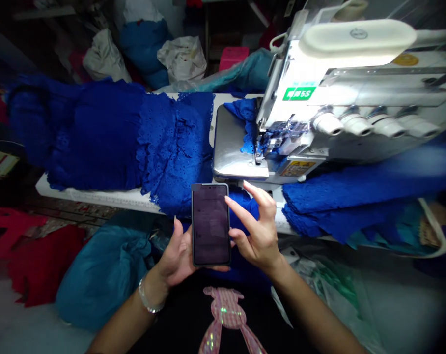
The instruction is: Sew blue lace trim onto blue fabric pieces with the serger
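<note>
Smartphone [210,225] stands upright in the left hand [175,259], whose fingers and thumb curl around its lower edge and back, gripping it with the dim screen facing the person. The on-screen text is too dark to read. The right hand [259,235] is open and not gripping anything, raised just beside the phone, with its index finger stretched toward the screen's upper right edge; whether it touches the glass cannot be told. A silver bracelet [151,296] circles the left wrist. Directly ahead of the hands, blue eyelet lace fabric [173,147] lies on a white worktop [97,197], and more of it runs under the presser foot of an overlock sewing machine [341,93], further ahead and to the right. Another folded blue lace piece [341,209] sits right of the hands. A teal cloth bundle [101,278] lies below and left of them.
</note>
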The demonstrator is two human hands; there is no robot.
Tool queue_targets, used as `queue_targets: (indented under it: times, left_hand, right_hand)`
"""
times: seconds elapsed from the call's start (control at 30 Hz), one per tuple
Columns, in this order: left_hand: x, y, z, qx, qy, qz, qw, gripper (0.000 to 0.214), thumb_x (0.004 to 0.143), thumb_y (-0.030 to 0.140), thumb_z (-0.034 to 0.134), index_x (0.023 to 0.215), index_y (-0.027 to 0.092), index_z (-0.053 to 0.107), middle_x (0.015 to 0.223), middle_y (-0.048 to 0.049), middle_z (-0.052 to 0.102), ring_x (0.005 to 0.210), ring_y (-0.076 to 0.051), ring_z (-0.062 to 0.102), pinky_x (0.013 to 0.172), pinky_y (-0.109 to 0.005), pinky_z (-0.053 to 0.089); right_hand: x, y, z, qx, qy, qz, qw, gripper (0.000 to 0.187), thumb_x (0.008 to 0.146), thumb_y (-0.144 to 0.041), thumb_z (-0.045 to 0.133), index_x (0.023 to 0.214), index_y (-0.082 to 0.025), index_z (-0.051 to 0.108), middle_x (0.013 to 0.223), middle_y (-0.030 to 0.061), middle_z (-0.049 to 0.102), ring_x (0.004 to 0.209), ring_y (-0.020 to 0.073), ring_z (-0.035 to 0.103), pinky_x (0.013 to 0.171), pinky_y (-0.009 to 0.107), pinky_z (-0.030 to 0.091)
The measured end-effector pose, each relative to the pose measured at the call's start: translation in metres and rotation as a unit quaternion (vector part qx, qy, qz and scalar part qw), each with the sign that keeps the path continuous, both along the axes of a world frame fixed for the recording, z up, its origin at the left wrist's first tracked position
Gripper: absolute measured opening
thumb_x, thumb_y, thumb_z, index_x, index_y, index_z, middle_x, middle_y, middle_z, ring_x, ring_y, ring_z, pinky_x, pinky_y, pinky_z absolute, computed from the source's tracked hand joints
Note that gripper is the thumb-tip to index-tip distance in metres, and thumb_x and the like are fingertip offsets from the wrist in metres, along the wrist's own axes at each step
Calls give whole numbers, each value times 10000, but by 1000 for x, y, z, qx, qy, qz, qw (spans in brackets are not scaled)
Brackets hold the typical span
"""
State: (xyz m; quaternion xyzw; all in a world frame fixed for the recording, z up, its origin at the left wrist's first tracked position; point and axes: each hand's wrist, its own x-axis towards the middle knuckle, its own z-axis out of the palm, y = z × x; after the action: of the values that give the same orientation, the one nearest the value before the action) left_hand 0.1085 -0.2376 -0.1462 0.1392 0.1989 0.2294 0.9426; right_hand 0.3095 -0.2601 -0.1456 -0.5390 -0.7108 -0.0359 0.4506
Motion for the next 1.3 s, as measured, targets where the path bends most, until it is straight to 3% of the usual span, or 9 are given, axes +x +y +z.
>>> queue_targets:
  times: [0.37,0.73,1.3]
  left_hand:
    - [-1,1,-4,0,12,5,1000,760,862,749,330,1433,258,434,1446,-187,486,1249,-422,538,924,-644,474]
    - [0,-2,-4,1,8,12,1000,786,868,725,387,1519,307,245,1466,-136,485,1317,-345,496,1079,-581,378]
    - [-1,2,-2,5,-1,6,1000,771,873,746,296,1434,234,430,1435,-192,501,1282,-418,513,956,-644,457]
  right_hand:
    - [-5,-20,-13,-25,0,41,999,483,996,-463,372,1199,-133,659,1411,209,404,1274,369,440,1018,580,403]
    - [-9,-15,-10,-75,-36,31,996,550,983,-534,346,1295,-171,618,1506,191,297,1345,395,358,1072,619,333]
    - [-4,-28,-10,-28,-12,34,999,539,993,-515,326,1324,-188,598,1446,182,384,1289,382,434,1025,592,399]
